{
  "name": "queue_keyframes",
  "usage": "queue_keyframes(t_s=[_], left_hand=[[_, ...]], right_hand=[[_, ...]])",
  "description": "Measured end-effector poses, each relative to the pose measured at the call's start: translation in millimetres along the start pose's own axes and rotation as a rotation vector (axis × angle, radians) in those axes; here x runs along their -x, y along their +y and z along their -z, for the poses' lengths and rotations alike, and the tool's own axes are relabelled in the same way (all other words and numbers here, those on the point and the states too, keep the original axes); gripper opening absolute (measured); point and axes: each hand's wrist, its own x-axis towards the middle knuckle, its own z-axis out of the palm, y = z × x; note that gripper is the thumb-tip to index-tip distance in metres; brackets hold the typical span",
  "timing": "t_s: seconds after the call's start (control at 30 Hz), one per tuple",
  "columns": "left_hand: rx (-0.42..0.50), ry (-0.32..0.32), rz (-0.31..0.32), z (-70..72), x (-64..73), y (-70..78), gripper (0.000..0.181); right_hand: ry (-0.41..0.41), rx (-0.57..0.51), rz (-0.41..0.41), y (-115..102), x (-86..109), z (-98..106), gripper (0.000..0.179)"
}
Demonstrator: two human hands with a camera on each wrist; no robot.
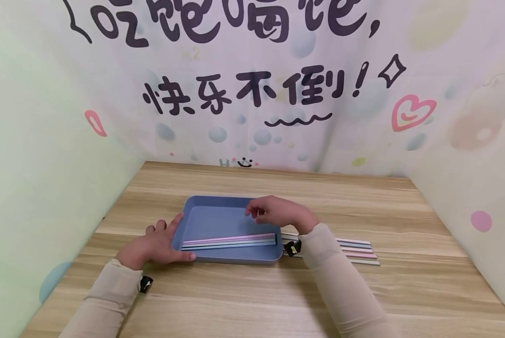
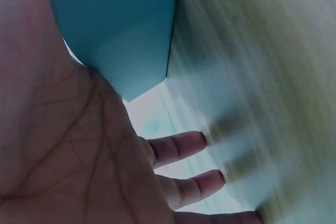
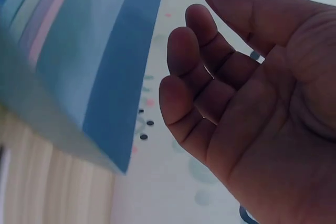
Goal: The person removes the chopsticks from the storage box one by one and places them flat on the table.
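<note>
A shallow blue tray point(image 1: 218, 220) lies on the table, with several thin pastel chopsticks point(image 1: 229, 241) side by side along its front part. My left hand point(image 1: 157, 245) rests against the tray's left end, fingers spread along that side and thumb at the front corner. In the left wrist view, the palm meets the tray corner point(image 2: 118, 35) and the fingers are straight, tips near the tabletop. Over the tray's right end hovers my right hand point(image 1: 273, 211). Its fingers point(image 3: 181, 51) are loosely bent with nothing between them, beside the tray wall point(image 3: 118, 77) in the right wrist view.
More chopsticks point(image 1: 360, 249) lie on the wooden table point(image 1: 235, 300) to the right of the tray, partly hidden beneath the right forearm. A printed cloth point(image 1: 244, 141) with large lettering hangs behind the table, and pale walls stand on both sides.
</note>
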Motion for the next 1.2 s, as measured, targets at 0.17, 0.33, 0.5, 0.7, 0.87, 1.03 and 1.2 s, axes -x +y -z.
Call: queue_keyframes(t_s=[0.17, 0.33, 0.5, 0.7, 0.87, 1.03, 1.2], left_hand=[[-0.01, -0.003, 0.002, 1.1, 0.3, 0.5, 0.13], [-0.009, 0.001, -0.004, 1.5, 0.2, 0.5, 0.13], [-0.006, 0.009, -0.011, -0.9, -1.2, -0.7, 0.131], [0.008, -0.001, 0.008, -3.0, -4.5, -1.4, 0.134], [0.009, 0.003, -0.004, -2.0, -3.6, -0.3, 0.132], [-0.007, 0.003, -0.004, -3.6, -5.1, -4.4, 0.134], [-0.007, 0.018, -0.007, -6.1, -7.9, -9.2, 0.136]], right_hand=[[-0.022, 0.006, 0.02, -4.1, -13.8, -6.1, 0.021], [-0.043, 0.025, 0.027, -8.1, -25.3, -8.3, 0.021], [-0.081, 0.026, 0.022, -9.4, -34.8, -12.2, 0.02], [-0.122, -0.009, 0.027, -9.0, -42.3, -17.2, 0.019], [-0.15, 0.004, 0.011, -7.5, -48.3, -23.8, 0.018], [-0.201, 0.067, 0.011, -10.5, -52.5, -30.2, 0.016], [-0.223, 0.094, 0.002, -11.4, -56.2, -37.1, 0.017]])
